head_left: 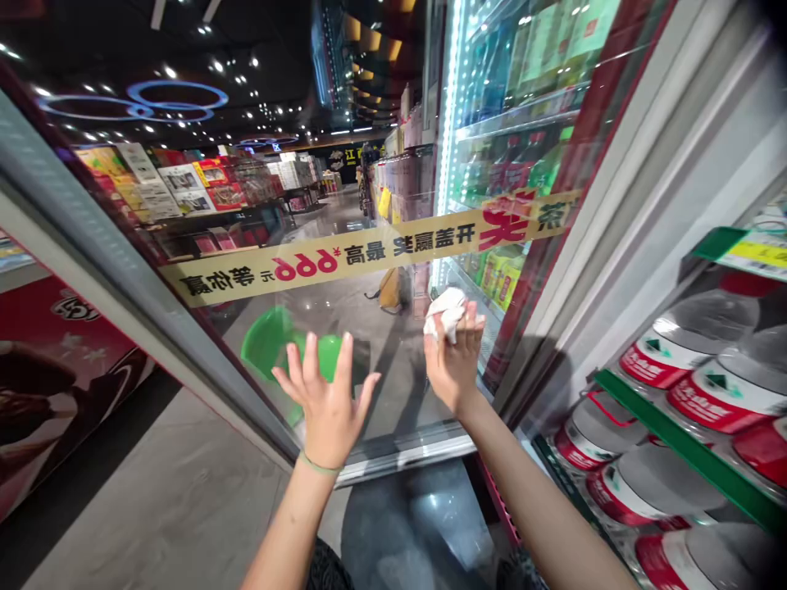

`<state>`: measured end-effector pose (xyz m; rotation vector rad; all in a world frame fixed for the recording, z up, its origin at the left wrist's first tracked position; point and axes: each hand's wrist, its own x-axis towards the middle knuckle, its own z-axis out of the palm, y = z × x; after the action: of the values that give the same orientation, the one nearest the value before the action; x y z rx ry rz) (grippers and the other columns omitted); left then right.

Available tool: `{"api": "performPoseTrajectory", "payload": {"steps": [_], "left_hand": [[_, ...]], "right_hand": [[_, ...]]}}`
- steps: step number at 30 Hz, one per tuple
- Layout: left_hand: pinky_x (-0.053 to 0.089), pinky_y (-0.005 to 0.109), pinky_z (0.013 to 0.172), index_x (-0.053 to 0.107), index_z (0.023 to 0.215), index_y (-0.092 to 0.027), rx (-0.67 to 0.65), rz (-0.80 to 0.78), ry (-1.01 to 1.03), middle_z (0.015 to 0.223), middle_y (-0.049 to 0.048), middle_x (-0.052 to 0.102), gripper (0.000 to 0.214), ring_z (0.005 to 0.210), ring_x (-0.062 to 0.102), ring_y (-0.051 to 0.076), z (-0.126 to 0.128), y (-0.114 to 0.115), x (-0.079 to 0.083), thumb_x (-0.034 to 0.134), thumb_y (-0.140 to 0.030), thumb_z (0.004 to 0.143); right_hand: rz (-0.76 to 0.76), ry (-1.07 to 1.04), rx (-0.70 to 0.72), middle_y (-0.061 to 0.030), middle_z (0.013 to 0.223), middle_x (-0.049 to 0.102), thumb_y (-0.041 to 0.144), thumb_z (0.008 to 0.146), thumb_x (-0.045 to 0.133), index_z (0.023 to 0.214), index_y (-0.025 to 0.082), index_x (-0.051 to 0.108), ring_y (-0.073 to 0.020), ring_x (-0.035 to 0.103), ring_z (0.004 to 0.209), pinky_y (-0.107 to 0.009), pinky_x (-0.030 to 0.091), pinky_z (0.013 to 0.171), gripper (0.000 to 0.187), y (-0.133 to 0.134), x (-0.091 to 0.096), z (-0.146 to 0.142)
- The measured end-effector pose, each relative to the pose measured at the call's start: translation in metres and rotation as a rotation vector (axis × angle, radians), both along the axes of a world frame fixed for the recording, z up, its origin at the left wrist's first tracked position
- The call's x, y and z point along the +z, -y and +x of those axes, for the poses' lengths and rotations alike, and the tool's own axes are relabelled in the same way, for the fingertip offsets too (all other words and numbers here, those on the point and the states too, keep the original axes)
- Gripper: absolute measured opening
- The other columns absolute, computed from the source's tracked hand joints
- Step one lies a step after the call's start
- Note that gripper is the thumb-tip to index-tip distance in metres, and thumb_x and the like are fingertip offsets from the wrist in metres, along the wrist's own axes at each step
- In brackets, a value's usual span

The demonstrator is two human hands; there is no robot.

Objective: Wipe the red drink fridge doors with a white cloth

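Observation:
My right hand (453, 366) holds a crumpled white cloth (447, 306) against the glass of a door (393, 401), low on its right side. It could be a paper wipe; the material is hard to tell. My left hand (327, 414) is open against or just in front of the same pane, fingers spread and nothing in it, with a thin band around the wrist. Above both hands, a yellow strip (325, 260) with mirrored lettering crosses the pane. A green basin-like thing (267, 340) shows in the glass behind my left hand.
On the right, large water bottles (676, 344) stand on green-edged shelves (689, 447). A grey door frame (587, 238) borders the pane. At the left is a red printed panel (67, 360) above grey floor (178, 483). Drinks shelves (522, 115) show in the glass.

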<state>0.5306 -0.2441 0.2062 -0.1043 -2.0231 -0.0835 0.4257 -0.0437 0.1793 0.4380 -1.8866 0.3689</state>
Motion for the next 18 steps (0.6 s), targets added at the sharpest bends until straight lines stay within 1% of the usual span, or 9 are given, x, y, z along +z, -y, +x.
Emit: {"api": "performPoseTrajectory", "payload": {"steps": [3,4,6,8,9,12,13,16,18], "left_hand": [[0.004,0.076,0.121,0.030,0.162,-0.029,0.045,0.024,0.043,0.171,0.0229,0.012,0.091,0.160,0.000,0.046,0.006,0.000,-0.032,0.077,-0.045,0.087],[0.002,0.078,0.120,0.030,0.162,-0.029,0.056,0.023,0.030,0.171,0.0230,0.011,0.092,0.160,-0.001,0.047,0.004,0.001,-0.039,0.078,-0.046,0.086],[-0.002,0.077,0.120,0.032,0.161,-0.030,0.061,0.021,0.005,0.172,0.0220,0.009,0.094,0.160,-0.002,0.047,0.000,0.004,-0.046,0.080,-0.049,0.083],[-0.006,0.074,0.121,0.035,0.160,-0.032,0.050,0.023,-0.011,0.172,0.0199,0.008,0.093,0.160,-0.003,0.045,-0.004,0.008,-0.047,0.081,-0.051,0.081],[-0.008,0.072,0.122,0.035,0.160,-0.032,0.043,0.025,-0.016,0.173,0.0188,0.008,0.093,0.160,-0.004,0.044,-0.004,0.009,-0.047,0.081,-0.051,0.081],[-0.013,0.064,0.124,0.035,0.160,-0.033,0.021,0.021,-0.025,0.174,0.0161,0.008,0.091,0.161,-0.007,0.038,-0.005,0.012,-0.044,0.080,-0.052,0.083],[-0.014,0.062,0.125,0.033,0.160,-0.033,0.014,0.014,-0.027,0.174,0.0153,0.007,0.091,0.162,-0.008,0.036,-0.004,0.013,-0.043,0.079,-0.052,0.084],[-0.017,0.057,0.125,0.030,0.162,-0.033,-0.004,-0.002,-0.039,0.175,0.0131,0.003,0.091,0.162,-0.012,0.032,-0.005,0.015,-0.042,0.077,-0.050,0.086],[-0.017,0.056,0.125,0.027,0.163,-0.031,-0.017,-0.001,-0.046,0.175,0.0137,0.004,0.092,0.162,-0.011,0.031,-0.006,0.018,-0.043,0.076,-0.050,0.087]], "right_hand": [[0.116,-0.021,0.072,-0.0127,0.172,0.027,0.024,0.093,0.063,0.144,0.027,0.058,-0.0358,0.016,0.160,-0.065,0.026,0.125,0.051,0.013,0.004,0.008],[0.135,-0.036,0.080,-0.0123,0.172,0.026,0.025,0.093,0.065,0.145,0.028,0.057,-0.0360,0.016,0.160,-0.065,0.025,0.125,0.052,0.018,0.009,0.011],[0.121,-0.063,0.079,-0.0138,0.172,0.025,0.025,0.092,0.066,0.145,0.025,0.057,-0.0372,0.016,0.160,-0.066,0.023,0.125,0.054,0.026,0.016,0.015],[0.112,-0.079,0.098,-0.0143,0.170,0.029,0.024,0.092,0.066,0.142,0.023,0.060,-0.0361,0.017,0.160,-0.064,0.023,0.125,0.051,0.031,0.017,0.019],[0.131,-0.093,0.117,-0.0134,0.168,0.034,0.024,0.092,0.065,0.139,0.023,0.063,-0.0340,0.019,0.160,-0.060,0.022,0.126,0.047,0.031,0.015,0.021],[0.223,-0.137,0.151,-0.0107,0.159,0.051,0.025,0.093,0.062,0.135,0.025,0.065,-0.0278,0.030,0.156,-0.051,0.023,0.128,0.042,0.028,0.010,0.021],[0.214,-0.136,0.136,-0.0113,0.157,0.053,0.024,0.093,0.061,0.136,0.025,0.064,-0.0280,0.033,0.155,-0.052,0.024,0.127,0.043,0.026,0.011,0.020],[0.118,-0.093,0.067,-0.0143,0.157,0.052,0.022,0.093,0.060,0.143,0.024,0.060,-0.0327,0.035,0.154,-0.060,0.025,0.125,0.050,0.029,0.023,0.018],[0.160,-0.111,0.076,-0.0135,0.155,0.055,0.024,0.092,0.062,0.143,0.025,0.061,-0.0329,0.037,0.152,-0.060,0.024,0.125,0.050,0.036,0.029,0.019]]}}
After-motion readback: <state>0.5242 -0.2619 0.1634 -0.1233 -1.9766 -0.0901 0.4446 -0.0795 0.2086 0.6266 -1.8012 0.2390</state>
